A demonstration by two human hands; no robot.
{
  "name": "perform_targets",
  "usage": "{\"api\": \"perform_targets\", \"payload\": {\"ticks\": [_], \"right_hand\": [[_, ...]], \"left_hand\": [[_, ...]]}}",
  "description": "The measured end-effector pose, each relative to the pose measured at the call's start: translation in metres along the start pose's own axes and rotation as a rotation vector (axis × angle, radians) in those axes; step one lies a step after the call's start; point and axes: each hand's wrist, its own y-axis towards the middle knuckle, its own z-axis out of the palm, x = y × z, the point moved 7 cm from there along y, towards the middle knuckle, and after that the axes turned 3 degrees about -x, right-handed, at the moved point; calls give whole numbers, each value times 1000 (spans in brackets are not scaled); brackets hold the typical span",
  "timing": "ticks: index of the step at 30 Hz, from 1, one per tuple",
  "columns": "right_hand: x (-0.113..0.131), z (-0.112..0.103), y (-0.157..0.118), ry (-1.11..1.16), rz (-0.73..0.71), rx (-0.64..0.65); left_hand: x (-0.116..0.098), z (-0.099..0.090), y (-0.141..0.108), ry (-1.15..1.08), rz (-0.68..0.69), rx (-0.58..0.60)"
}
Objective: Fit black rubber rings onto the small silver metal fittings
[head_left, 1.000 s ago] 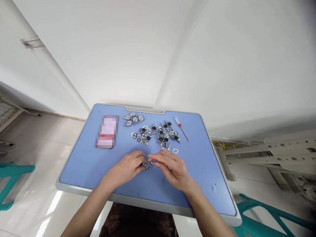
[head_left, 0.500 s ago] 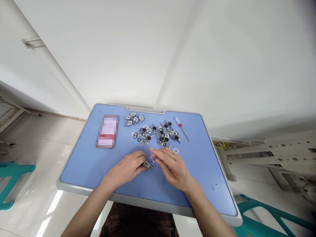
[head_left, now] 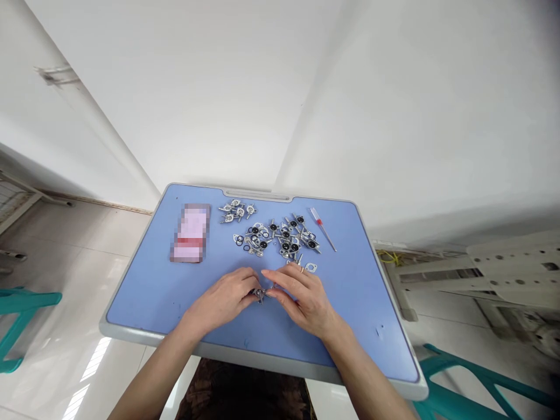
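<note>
In the head view, my left hand (head_left: 231, 293) is closed on a small metal valve (head_left: 259, 295), which it holds just above the table near the front middle. The valve has a flange and short stubs. My right hand (head_left: 301, 296) meets it from the right, thumb tip against the valve's side and index finger curved above. Something small and partly see-through shows between those fingers; its kind is hidden. Beyond my hands lies a loose pile of similar valves with black round faces (head_left: 286, 234), mixed with flat metal plates (head_left: 311, 268) and black rings (head_left: 239, 240).
Several more metal valves (head_left: 236, 211) lie at the back left. A phone-like flat object (head_left: 191, 233), blurred out, rests on the left of the blue table (head_left: 350, 291). A screwdriver with a clear and red handle (head_left: 319, 219) lies back right. Green stools (head_left: 476, 376) stand at both sides.
My right hand has shifted slightly left, its thumb and index finger now closer against the valve. My left hand stays in place; the valve has turned slightly.
</note>
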Motion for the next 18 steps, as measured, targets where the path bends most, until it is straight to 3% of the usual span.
{"api": "perform_targets", "payload": {"ticks": [4, 9, 14, 18], "right_hand": [[-1, 5, 1, 145, 60, 97], [0, 1, -1, 18, -5, -25], [3, 5, 1, 128, 19, 76], [3, 1, 2, 124, 16, 4]], "left_hand": [[0, 2, 0, 2, 16, 5], [-1, 0, 0, 3, 7, 1], [-2, -1, 0, -7, 17, 5], [-1, -1, 0, 6, 8, 11]]}}
